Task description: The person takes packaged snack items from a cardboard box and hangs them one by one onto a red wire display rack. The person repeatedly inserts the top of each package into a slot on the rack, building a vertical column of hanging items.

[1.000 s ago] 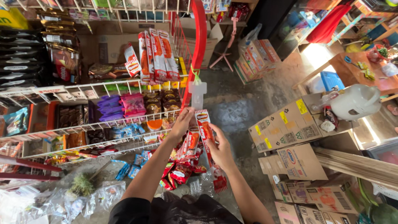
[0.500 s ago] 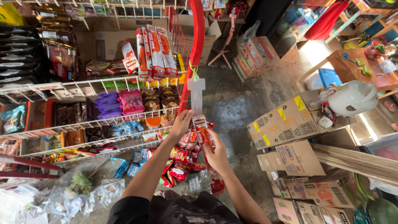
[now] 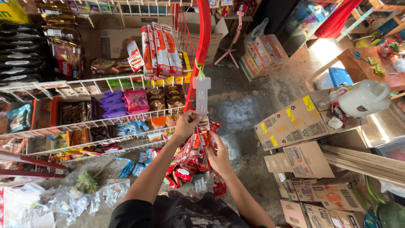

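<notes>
Both hands, left hand (image 3: 185,123) and right hand (image 3: 219,157), grip a long red-and-white snack packet (image 3: 205,134) under a clear plastic hanging strip (image 3: 201,95).

A white wire shelf rack (image 3: 90,84) carries snack packets in rows: purple and pink packs (image 3: 124,103) on the middle tier. Below, the grey concrete floor (image 3: 240,114) bears stacked cardboard boxes (image 3: 295,122) at the right and clear plastic bags (image 3: 63,202) at the left.

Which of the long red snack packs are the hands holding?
The one at the hanging clip strip beside the red pole: both hands, left and right, grip that snack pack. The other long packs stand untouched on the wire shelf.
</notes>
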